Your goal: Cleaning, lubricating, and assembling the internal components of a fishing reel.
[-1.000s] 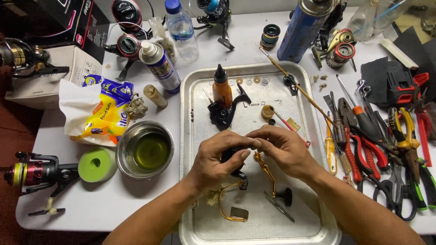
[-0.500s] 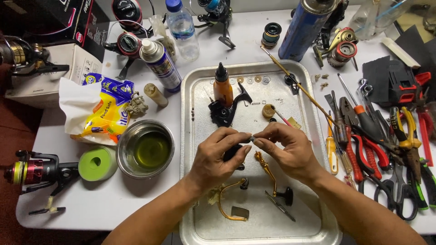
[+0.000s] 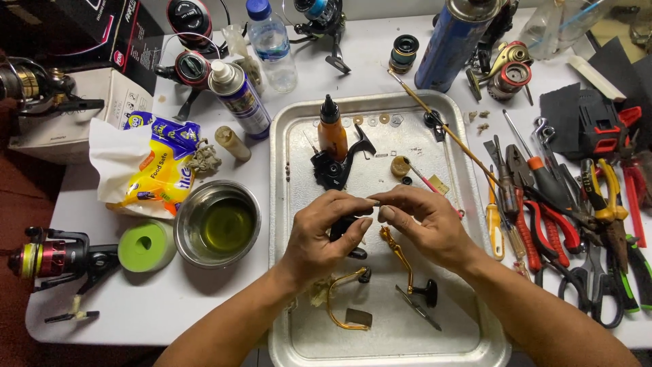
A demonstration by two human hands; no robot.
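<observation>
Over a metal tray [image 3: 292, 170] my left hand [image 3: 322, 234] and my right hand [image 3: 424, 224] meet at the fingertips, both pinching one small dark part [image 3: 372, 202]. A black reel piece [image 3: 343, 228] shows under my left fingers. Just below lie a gold crank handle with a black knob [image 3: 407, 268] and a gold bail wire [image 3: 343, 302]. Farther up the tray stand a small orange bottle [image 3: 331, 132] and a black reel body [image 3: 336, 166], with several washers [image 3: 377, 120] near the top rim.
A steel bowl of yellowish oil [image 3: 219, 222], a green roll [image 3: 146, 245] and a fishing reel [image 3: 58, 258] sit to the left. Pliers, screwdrivers and cutters [image 3: 564, 224] crowd the right side. A spray can [image 3: 239, 98], a water bottle [image 3: 272, 44], a blue canister [image 3: 456, 41] and more reels stand at the back.
Both hands have lifted slightly off the tray and drawn their fingertips together on the small part. The gold handle now lies free below them.
</observation>
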